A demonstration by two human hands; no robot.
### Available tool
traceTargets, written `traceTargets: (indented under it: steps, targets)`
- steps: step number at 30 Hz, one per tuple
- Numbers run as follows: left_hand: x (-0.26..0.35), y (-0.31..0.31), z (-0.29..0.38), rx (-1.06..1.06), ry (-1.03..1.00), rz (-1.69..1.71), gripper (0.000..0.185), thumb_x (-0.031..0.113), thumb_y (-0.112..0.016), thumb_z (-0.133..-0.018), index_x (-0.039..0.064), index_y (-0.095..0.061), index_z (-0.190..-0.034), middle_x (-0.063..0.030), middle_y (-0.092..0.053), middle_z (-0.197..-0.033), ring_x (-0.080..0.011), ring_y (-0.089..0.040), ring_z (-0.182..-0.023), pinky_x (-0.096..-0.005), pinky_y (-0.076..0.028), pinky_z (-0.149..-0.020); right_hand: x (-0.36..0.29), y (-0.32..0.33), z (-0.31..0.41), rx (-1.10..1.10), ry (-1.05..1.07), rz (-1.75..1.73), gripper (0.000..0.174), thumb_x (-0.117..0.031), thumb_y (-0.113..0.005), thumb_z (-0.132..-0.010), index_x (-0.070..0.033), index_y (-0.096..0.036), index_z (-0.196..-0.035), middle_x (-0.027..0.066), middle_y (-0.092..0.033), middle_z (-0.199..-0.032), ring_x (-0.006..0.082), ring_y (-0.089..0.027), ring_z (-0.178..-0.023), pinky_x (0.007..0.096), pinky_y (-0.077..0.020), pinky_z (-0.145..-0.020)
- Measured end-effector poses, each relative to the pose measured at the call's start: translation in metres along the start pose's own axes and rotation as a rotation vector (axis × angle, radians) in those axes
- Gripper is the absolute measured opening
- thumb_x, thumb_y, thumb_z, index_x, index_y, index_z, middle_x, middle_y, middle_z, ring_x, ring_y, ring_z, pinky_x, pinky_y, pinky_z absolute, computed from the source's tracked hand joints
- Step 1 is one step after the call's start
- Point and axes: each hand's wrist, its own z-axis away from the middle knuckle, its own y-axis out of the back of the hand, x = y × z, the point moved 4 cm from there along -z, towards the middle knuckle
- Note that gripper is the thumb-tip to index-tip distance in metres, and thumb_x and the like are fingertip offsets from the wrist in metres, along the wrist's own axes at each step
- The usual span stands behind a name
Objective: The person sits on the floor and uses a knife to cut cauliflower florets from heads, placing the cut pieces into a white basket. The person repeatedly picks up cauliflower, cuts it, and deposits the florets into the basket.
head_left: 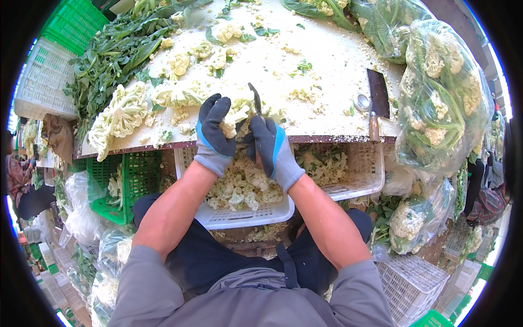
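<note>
My left hand (214,128), in a grey and black work glove, grips a piece of cauliflower (230,122) at the table's front edge. In the same kind of glove, my right hand (267,143) is closed around a small knife, its dark curved blade (255,98) pointing up and away from me. Both hands are close together above a white plastic crate (245,222) that holds many cut florets (241,184). Left of my hands, a large cut cauliflower piece (122,108) lies on the white tabletop (261,61), near smaller florets (179,65).
A cleaver (378,94) lies at the table's right beside a round metal object (361,102). Bagged cauliflower (445,94) crowds the right edge. Trimmed leaves (122,45) heap at the left. Below stand a green crate (141,175) and another white crate (355,190). A person (22,171) is far left.
</note>
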Motion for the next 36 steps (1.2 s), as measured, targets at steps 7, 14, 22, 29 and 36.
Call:
traceTargets:
  steps: [7, 14, 22, 29, 36]
  targets:
    - [-0.010, -0.007, -0.004, 0.216, 0.439, 0.600, 0.054, 0.011, -0.079, -0.097, 0.002, -0.057, -0.145, -0.0091, -0.069, -0.127, -0.0198, -0.066, -0.120, -0.0360, -0.056, -0.102, 0.002, 0.007, -0.040, 0.111, 0.273, 0.438, 0.049, -0.042, -0.063, -0.107, 0.005, -0.071, -0.101, 0.0250, -0.073, -0.085, 0.0357, -0.071, -0.076, 0.0463, -0.0557, -0.072]
    - [-0.021, 0.009, -0.004, 0.102, 0.448, 0.545, 0.060, 0.004, -0.084, -0.088, 0.007, -0.060, -0.143, -0.0194, -0.066, -0.137, -0.0336, -0.067, -0.126, -0.0432, -0.056, -0.108, 0.008, 0.006, -0.042, 0.057, 0.089, 0.270, 0.049, -0.044, -0.067, -0.106, 0.005, -0.071, -0.108, 0.0171, -0.073, -0.086, 0.0251, -0.068, -0.078, 0.0407, -0.0555, -0.073]
    - [0.027, 0.014, -0.005, 0.138, 0.562, 0.707, 0.053, 0.018, -0.075, -0.099, -0.002, -0.058, -0.145, -0.0095, -0.068, -0.127, -0.0198, -0.065, -0.119, -0.0355, -0.054, -0.105, -0.040, 0.002, 0.050, 0.046, 0.345, 0.252, 0.041, -0.040, -0.064, -0.112, 0.000, -0.066, -0.102, 0.0013, -0.063, -0.078, 0.0092, -0.057, -0.066, 0.0298, -0.0491, -0.060]
    - [0.046, 0.026, 0.021, -0.034, 0.422, 0.456, 0.059, 0.015, -0.077, -0.096, -0.005, -0.056, -0.147, -0.0125, -0.064, -0.135, -0.0201, -0.062, -0.123, -0.0351, -0.050, -0.108, -0.006, -0.011, 0.044, -0.127, -0.059, 0.195, 0.042, -0.044, -0.064, -0.111, -0.002, -0.067, -0.107, 0.0062, -0.064, -0.083, 0.0124, -0.058, -0.066, 0.0312, -0.0475, -0.058]
    - [0.060, 0.051, 0.034, -0.171, 0.240, 0.283, 0.048, 0.007, -0.071, -0.102, 0.012, -0.060, -0.148, -0.0191, -0.057, -0.152, -0.0329, -0.061, -0.137, -0.0441, -0.052, -0.113, -0.004, -0.010, 0.051, -0.170, -0.112, 0.307, 0.044, -0.045, -0.059, -0.111, -0.001, -0.067, -0.111, 0.0093, -0.071, -0.087, 0.0138, -0.061, -0.059, 0.0317, -0.0463, -0.054]
